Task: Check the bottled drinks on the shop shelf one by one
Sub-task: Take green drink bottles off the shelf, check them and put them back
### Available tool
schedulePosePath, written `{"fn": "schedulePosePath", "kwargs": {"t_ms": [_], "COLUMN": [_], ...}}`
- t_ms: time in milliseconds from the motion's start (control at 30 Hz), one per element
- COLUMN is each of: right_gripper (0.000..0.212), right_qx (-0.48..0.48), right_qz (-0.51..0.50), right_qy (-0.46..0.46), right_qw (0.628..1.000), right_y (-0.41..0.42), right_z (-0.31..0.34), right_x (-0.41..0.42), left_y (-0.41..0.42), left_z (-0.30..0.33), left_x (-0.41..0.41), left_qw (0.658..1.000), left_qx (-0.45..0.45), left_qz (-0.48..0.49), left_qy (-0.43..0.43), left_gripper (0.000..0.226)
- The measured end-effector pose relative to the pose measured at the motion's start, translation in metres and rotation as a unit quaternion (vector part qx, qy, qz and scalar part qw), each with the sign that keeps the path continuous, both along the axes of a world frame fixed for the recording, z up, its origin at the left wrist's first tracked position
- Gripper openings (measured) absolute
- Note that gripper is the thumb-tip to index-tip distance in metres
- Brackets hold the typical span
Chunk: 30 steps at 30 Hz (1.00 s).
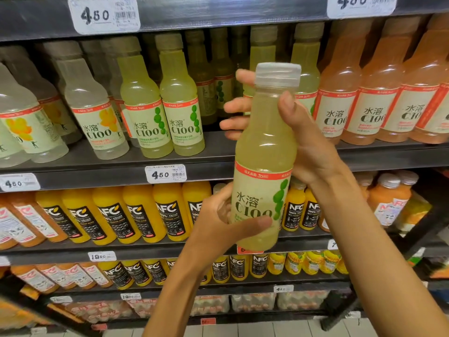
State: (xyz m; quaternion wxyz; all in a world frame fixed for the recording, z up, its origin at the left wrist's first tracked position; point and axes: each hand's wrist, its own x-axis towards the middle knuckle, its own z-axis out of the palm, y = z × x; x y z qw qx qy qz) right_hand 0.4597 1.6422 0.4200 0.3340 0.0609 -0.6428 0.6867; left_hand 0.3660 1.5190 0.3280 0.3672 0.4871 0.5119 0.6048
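A: How is the pale green bottle (263,152) held?
B: Upright (label forward), gripped low by the left hand (220,223) and at the neck by the right hand (291,139).
A: And beyond?
B: Matching bottles (167,113) are ranged on the shelf (109,166).

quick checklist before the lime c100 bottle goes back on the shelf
1. Grip: right hand grips the neck of the lime C100 bottle, left hand holds its base: ok.
2. Cap on: ok; seal: cannot tell.
3. Front label facing the camera, readable: ok.
4. Date print: cannot tell.
5. Open slot on the shelf right of the two lime bottles: ok.
6. Price tag reads 4.50: ok.
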Motion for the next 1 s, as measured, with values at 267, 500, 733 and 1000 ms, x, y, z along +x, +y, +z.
{"fn": "schedulePosePath", "kwargs": {"t_ms": [267,500,733,1000], "right_gripper": [0.031,0.043,0.031,0.034], "right_qx": [-0.083,-0.063,-0.092,-0.045], "right_qz": [-0.089,-0.093,-0.049,-0.203], "right_qy": [-0.003,-0.014,-0.019,-0.044], "right_qw": [0.993,0.994,0.994,0.977], "right_y": [-0.003,-0.003,-0.008,-0.010], "right_z": [0.003,0.014,0.010,0.014], "right_x": [-0.006,-0.004,-0.009,-0.010], "left_y": [0.002,0.001,0.003,0.013], "left_z": [0.004,0.011,0.005,0.013], "left_x": [0.020,0.015,0.012,0.021], "left_qw": [0.996,0.994,0.987,0.987], "left_qx": [0.050,0.046,0.038,0.067], "left_qz": [0.056,0.016,-0.039,0.143], "left_qy": [-0.043,-0.099,-0.148,0.013], "left_gripper": [0.049,0.054,0.058,0.047]}}
